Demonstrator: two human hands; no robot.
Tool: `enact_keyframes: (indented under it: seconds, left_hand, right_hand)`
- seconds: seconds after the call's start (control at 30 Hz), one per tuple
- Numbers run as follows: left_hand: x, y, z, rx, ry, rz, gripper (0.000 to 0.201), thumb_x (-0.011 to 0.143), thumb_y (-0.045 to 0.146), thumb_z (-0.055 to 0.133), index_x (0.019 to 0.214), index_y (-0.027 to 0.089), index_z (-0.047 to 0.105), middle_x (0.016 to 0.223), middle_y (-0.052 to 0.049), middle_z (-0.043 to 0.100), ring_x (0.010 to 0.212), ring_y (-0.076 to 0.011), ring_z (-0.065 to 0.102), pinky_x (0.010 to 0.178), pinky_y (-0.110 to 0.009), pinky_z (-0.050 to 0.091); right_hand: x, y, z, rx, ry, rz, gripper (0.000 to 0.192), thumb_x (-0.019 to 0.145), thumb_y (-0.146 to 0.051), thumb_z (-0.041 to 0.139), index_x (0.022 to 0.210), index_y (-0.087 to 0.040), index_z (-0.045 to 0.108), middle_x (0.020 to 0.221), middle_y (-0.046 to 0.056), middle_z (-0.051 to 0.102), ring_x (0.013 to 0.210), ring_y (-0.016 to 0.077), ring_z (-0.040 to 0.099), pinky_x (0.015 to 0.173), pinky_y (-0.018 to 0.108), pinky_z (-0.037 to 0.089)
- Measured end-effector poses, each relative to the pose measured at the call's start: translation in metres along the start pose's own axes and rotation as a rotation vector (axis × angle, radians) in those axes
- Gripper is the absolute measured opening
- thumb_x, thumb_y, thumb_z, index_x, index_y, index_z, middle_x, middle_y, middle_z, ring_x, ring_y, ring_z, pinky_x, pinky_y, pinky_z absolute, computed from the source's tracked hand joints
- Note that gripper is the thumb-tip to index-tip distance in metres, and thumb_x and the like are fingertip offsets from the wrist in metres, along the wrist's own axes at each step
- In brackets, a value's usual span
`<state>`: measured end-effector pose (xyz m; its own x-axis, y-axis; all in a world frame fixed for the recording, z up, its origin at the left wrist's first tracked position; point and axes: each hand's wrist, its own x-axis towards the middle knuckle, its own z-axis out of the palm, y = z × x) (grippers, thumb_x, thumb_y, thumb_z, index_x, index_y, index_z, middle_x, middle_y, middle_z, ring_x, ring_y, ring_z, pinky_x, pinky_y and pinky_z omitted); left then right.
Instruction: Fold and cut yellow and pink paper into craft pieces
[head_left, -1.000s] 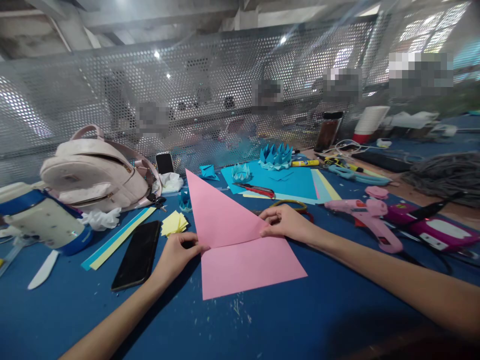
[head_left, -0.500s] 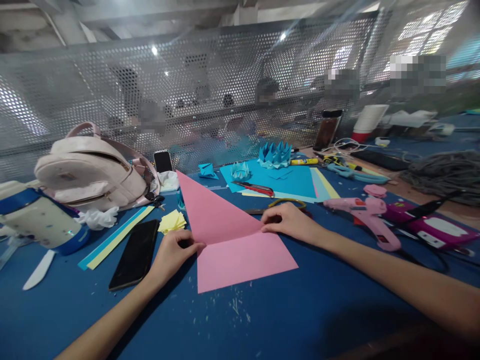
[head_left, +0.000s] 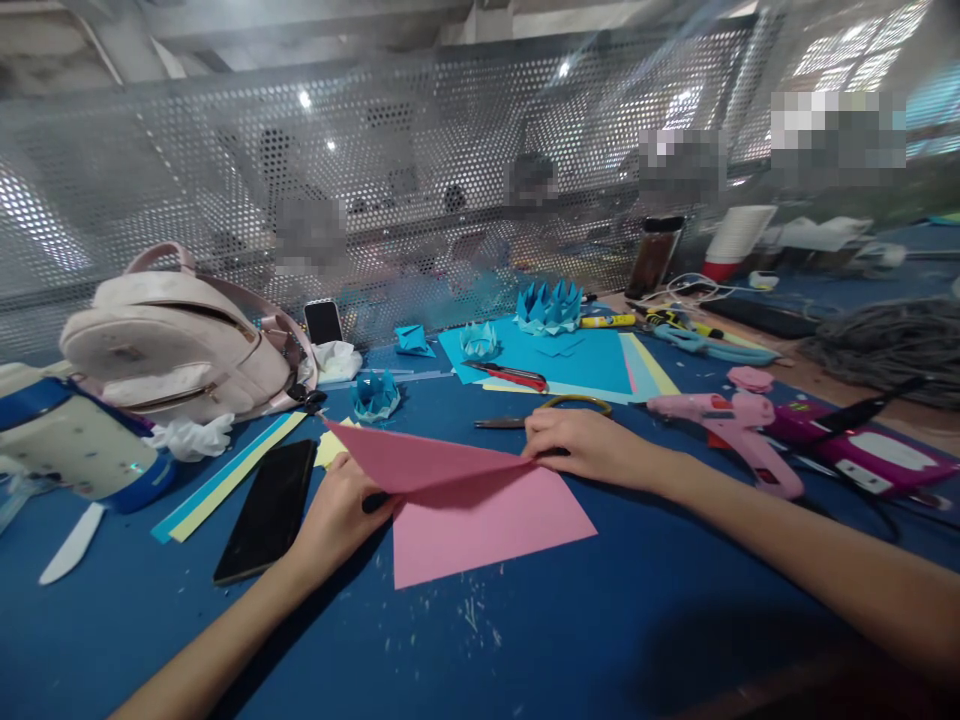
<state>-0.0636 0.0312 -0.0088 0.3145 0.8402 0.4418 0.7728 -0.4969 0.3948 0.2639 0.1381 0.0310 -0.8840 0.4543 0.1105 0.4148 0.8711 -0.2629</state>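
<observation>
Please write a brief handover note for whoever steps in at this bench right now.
Left hand: pinching the left end of the crease in the pink paper.
Right hand: pressing the crease's right end.
Paper lies on the blue table, its triangular flap partly raised, pointing left.
Done: a diagonal crease is started.
Left: flap not yet flat.
Black phone lies beside the left hand.

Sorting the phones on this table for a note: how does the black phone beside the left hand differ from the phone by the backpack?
The black phone lies flat on the blue table; the phone by the backpack stands propped upright near the mesh screen. The black phone sits close to the left hand, next to paper strips; the upright phone is farther back, beside the backpack. The upright one shows a light rim; the flat one looks all black. Both screens are dark.
</observation>
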Motion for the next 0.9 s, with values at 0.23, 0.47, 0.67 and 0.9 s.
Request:
enact_keyframes:
  seconds: [0.23, 0.47, 0.67, 0.9]
  left_hand:
    - [-0.003, 0.012, -0.008, 0.432, -0.084, 0.349, 0.030, 0.101, 0.018, 0.040, 0.101, 0.020, 0.070, 0.076, -0.003, 0.062, 0.075, -0.0187, 0.052, 0.081, -0.038, 0.034]
    - [-0.024, 0.023, -0.010, 0.546, -0.165, 0.367, 0.033, 0.095, 0.004, 0.039, 0.117, 0.012, 0.063, 0.098, -0.008, 0.068, 0.088, -0.0217, 0.055, 0.090, -0.040, 0.032]
    - [-0.040, 0.022, -0.011, 0.466, -0.197, 0.284, 0.057, 0.081, -0.007, 0.038, 0.130, 0.018, 0.056, 0.124, -0.008, 0.065, 0.099, -0.0233, 0.055, 0.095, -0.043, 0.028]
    - [-0.041, 0.027, -0.018, 0.393, -0.246, 0.215, 0.062, 0.080, -0.008, 0.039, 0.130, 0.024, 0.056, 0.130, -0.005, 0.063, 0.100, -0.0239, 0.054, 0.096, -0.046, 0.027]
  right_hand:
    - [-0.005, -0.008, -0.004, -0.221, -0.024, -0.114, 0.025, 0.095, -0.017, 0.049, 0.085, -0.022, 0.072, 0.085, 0.004, 0.063, 0.087, 0.0184, 0.055, 0.068, 0.029, 0.036]
    - [-0.016, -0.028, -0.014, -0.238, -0.071, 0.044, 0.020, 0.090, -0.015, 0.055, 0.083, -0.022, 0.073, 0.093, 0.004, 0.064, 0.088, 0.0184, 0.058, 0.070, 0.029, 0.038]
    - [-0.029, -0.042, -0.012, -0.371, -0.049, 0.195, 0.022, 0.091, -0.019, 0.055, 0.074, -0.016, 0.068, 0.088, 0.008, 0.064, 0.085, 0.0219, 0.058, 0.069, 0.032, 0.038]
    - [-0.014, -0.039, -0.010, -0.262, 0.010, 0.380, 0.021, 0.089, -0.033, 0.063, 0.077, -0.016, 0.065, 0.091, 0.007, 0.064, 0.089, 0.0225, 0.061, 0.064, 0.028, 0.037]
